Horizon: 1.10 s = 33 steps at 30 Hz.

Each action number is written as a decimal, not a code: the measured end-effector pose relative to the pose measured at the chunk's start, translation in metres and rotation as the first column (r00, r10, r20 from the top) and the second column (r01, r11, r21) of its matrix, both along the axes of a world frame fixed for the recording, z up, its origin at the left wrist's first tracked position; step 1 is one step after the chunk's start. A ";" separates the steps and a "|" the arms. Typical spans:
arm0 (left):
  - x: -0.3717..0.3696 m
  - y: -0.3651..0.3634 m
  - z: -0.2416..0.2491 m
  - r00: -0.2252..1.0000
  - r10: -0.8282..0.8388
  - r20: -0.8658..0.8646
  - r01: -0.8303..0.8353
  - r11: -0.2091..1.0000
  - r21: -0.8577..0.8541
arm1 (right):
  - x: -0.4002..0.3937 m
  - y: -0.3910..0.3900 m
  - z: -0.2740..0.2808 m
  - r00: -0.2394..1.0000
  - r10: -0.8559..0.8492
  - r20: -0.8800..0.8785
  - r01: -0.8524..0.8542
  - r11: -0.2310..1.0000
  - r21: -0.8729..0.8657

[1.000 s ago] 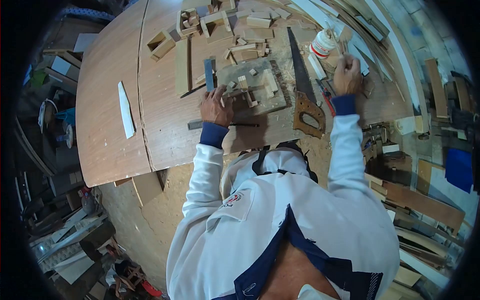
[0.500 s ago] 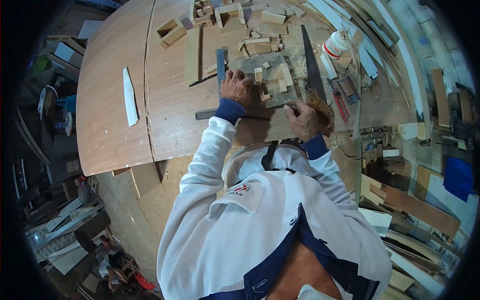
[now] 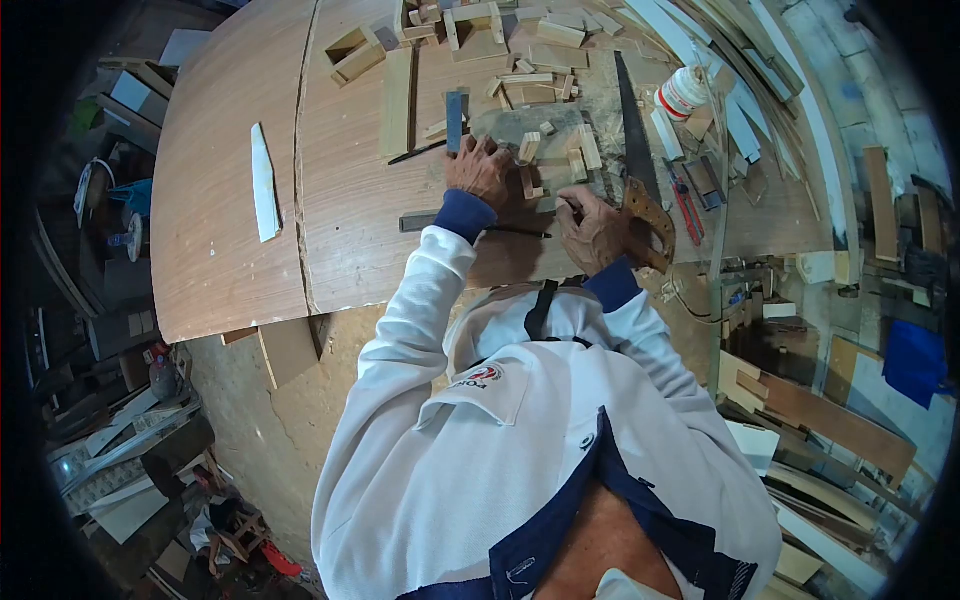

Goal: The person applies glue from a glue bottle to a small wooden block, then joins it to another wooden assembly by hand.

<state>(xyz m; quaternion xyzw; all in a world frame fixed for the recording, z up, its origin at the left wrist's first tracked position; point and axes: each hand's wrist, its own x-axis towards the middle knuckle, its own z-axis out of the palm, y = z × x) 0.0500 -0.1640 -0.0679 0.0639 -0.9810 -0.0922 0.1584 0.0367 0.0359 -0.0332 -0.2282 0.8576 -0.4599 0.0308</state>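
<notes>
My left hand [image 3: 480, 172] is palm down on the worktable, its bent fingers over the lower end of a blue-grey bar [image 3: 454, 120]. Just right of it, small wood pieces [image 3: 529, 150] stand at the edge of a dusty grey plate [image 3: 500, 124]. My right hand [image 3: 592, 230] is closed beside the plate, thumb and index finger pinched together; whatever may be between them is too small to make out. A handsaw [image 3: 650, 215] lies right against that hand's side. Between my wrists and below the plate is a dark pencil-like stick [image 3: 522, 232], near a flat grey strip [image 3: 417, 222].
Open wooden boxes [image 3: 355, 55] and a long board [image 3: 397, 103] lie towards the back of the table [image 3: 225, 200]. A white bottle [image 3: 682, 93] and red-handled pliers [image 3: 686, 207] are at the right, before stacked strips [image 3: 735, 110]. A white offcut [image 3: 264, 185] lies left.
My right hand has moved left and its fingers have drawn into a pinch. Two blocks on the plate now stand farther apart. The blue-grey bar no longer shows beside my left wrist. The view has shifted slightly.
</notes>
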 end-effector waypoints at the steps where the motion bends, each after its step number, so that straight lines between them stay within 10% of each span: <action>1: 0.001 -0.001 -0.002 1.000 0.001 0.000 -0.001 1.000 0.000 | 0.000 -0.001 0.000 1.000 0.001 0.000 -0.001 1.000 0.000; 33: 0.007 -0.008 -0.005 0.996 0.010 0.087 -0.011 1.000 0.016 | -0.043 -0.054 -0.014 0.941 0.186 -0.283 -0.128 0.969 0.210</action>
